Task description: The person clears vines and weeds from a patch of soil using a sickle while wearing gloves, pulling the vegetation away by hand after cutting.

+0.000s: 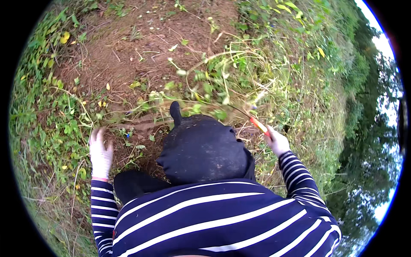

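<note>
My right hand (pixel 276 141) is closed round the red and yellow handle of a hand tool (pixel 259 126). Its thin dark metal end points up and left into loose green vines (pixel 208 86), where leaves hide the tip. On the left, my left hand (pixel 101 152), in a pale glove with a pink cuff, is held over weeds with its fingers apart and slightly blurred. A thin stem (pixel 86 110) runs close to those fingertips; whether they touch cannot be told. Between my hands is my bent knee in dirt-marked black trousers (pixel 205 151), with a dark shoe tip (pixel 175 112) beyond it.
Reddish-brown bare soil (pixel 128 41) strewn with dry stems lies ahead. Leafy weeds (pixel 48 119) grow along the left, with a small blue flower (pixel 127 135) near my left hand. Tall grass (pixel 314 106) covers the right side, and trees (pixel 369 154) stand beyond it.
</note>
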Motion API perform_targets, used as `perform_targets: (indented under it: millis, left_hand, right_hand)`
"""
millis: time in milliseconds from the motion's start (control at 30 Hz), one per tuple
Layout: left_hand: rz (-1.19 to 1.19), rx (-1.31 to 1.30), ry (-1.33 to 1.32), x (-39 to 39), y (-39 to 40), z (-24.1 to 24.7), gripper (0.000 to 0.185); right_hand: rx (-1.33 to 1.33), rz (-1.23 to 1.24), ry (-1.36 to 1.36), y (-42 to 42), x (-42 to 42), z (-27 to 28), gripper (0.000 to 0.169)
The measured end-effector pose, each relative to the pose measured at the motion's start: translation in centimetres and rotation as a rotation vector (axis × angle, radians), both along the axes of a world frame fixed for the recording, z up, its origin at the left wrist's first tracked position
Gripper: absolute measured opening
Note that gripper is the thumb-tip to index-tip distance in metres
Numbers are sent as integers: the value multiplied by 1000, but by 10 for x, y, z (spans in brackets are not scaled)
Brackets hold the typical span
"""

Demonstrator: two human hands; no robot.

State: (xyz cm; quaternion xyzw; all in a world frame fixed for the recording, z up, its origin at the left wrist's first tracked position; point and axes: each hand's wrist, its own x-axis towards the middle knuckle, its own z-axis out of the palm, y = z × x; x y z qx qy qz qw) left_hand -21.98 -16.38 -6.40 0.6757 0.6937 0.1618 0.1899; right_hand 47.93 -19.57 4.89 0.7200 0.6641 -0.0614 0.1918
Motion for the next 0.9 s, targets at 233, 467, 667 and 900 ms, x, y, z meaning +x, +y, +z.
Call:
perform_targets:
  millis: [233, 467, 667, 900]
  left_hand:
    - [7, 97, 268, -23, 72, 19, 71]
    - [-26, -157, 558, -43, 106, -12, 83]
    - [92, -160, 492, -114, 82, -3, 49]
    - [344, -103, 531, -264, -63, 24, 24]
  right_hand:
    - [-135, -163, -198, -107, 107, 111, 44]
    - [6, 59, 135, -96, 43, 78, 42]
    - [313, -48, 537, -15, -17, 6, 43]
    - [328, -330, 1013, 86, -199, 63, 25]
